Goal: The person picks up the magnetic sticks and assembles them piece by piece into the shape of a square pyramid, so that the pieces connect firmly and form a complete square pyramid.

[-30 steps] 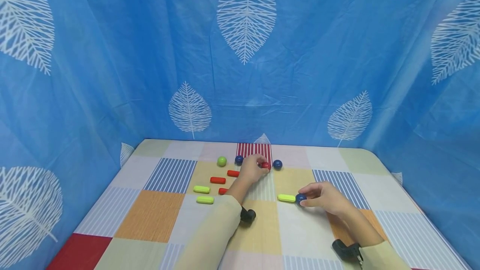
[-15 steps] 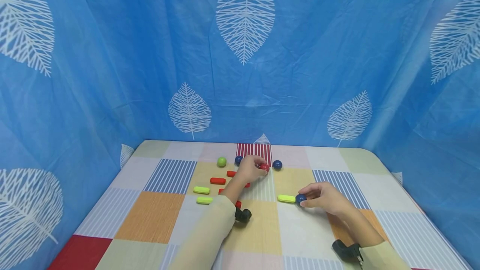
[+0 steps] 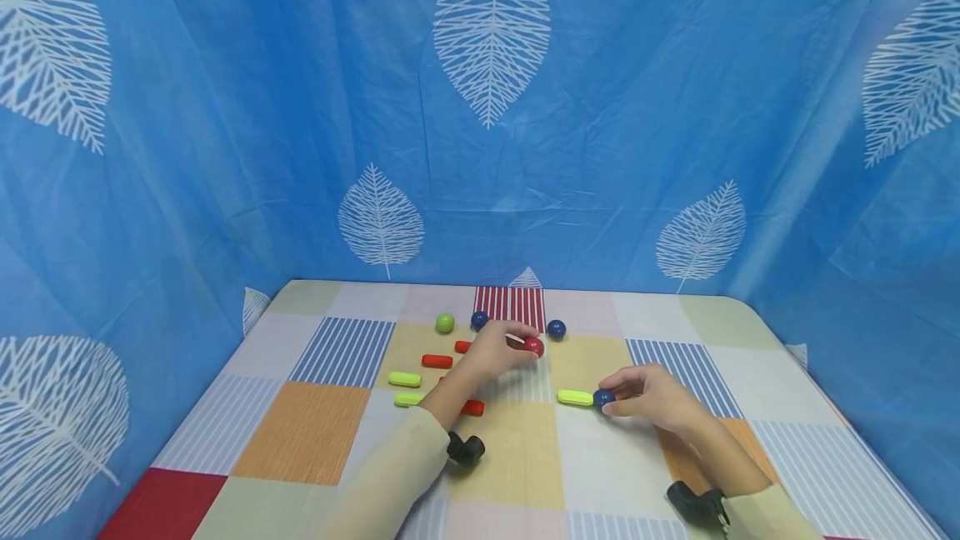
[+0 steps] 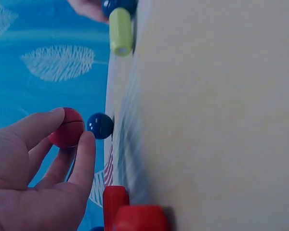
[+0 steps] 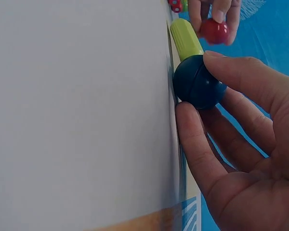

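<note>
Blue cloth with white leaves hangs all around your tabletop [image 3: 300, 432], which wears a checked cover of many colours. Your left hand [image 3: 491, 350] is out over the middle, and its thumb and fingers pinch a red ball [image 3: 533, 347]. From your left wrist you can see that red ball [image 4: 66, 127] held up off the cover, with a blue ball [image 4: 100, 125] just beside it. Your right hand [image 3: 651, 397] rests nearer to you, and its thumb and fingers pinch another blue ball, the near ball [image 3: 603, 397]. That near ball [image 5: 197, 82] sits on the cover and touches the end of a green stick [image 3: 574, 397]. Farther back lie a green ball [image 3: 445, 322] and two blue balls, one [image 3: 479, 320] by the red striped square and one [image 3: 556, 328] on its other side. To the left of your left arm lie two more green sticks [image 3: 404, 379] and some red sticks [image 3: 437, 361], and one red stick [image 3: 472, 407] lies just beside your sleeve.
</note>
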Motion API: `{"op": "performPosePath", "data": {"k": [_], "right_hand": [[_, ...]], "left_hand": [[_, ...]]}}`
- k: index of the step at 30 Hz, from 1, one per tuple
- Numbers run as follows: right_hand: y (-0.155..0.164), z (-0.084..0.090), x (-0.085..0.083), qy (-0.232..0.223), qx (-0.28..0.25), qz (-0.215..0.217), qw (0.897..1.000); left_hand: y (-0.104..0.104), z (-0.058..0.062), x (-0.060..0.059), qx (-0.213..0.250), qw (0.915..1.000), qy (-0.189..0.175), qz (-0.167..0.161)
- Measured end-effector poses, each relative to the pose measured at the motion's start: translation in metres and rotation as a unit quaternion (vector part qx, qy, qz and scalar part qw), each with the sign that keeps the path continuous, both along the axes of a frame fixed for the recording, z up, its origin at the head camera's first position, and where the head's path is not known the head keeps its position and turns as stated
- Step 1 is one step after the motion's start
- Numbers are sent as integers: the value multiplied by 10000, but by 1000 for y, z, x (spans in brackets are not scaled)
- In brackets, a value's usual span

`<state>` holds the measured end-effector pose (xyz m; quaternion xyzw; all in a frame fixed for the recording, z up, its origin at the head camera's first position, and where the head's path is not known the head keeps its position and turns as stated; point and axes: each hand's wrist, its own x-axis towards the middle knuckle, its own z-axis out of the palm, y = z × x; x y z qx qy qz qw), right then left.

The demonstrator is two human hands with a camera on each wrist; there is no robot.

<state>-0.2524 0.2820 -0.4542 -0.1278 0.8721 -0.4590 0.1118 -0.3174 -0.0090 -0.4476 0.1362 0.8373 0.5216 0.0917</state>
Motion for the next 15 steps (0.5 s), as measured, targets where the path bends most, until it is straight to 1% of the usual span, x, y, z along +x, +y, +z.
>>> {"op": "performPosePath", "data": {"k": [4, 6, 10, 15], "right_hand": [[0, -1, 2, 9, 51, -21, 10000], [1, -1, 3, -17, 33, -18, 10000], [0, 0, 6, -49, -15, 40, 10000], [-1, 1, 8, -92, -86, 128, 9998]], "left_hand": [[-4, 1, 14, -92, 9998, -60, -159], [-6, 1, 21, -103, 9996, -44, -257], [-7, 0, 36, -114, 9989, -124, -428], [-7, -1, 51, -254, 9983, -139, -512]]}}
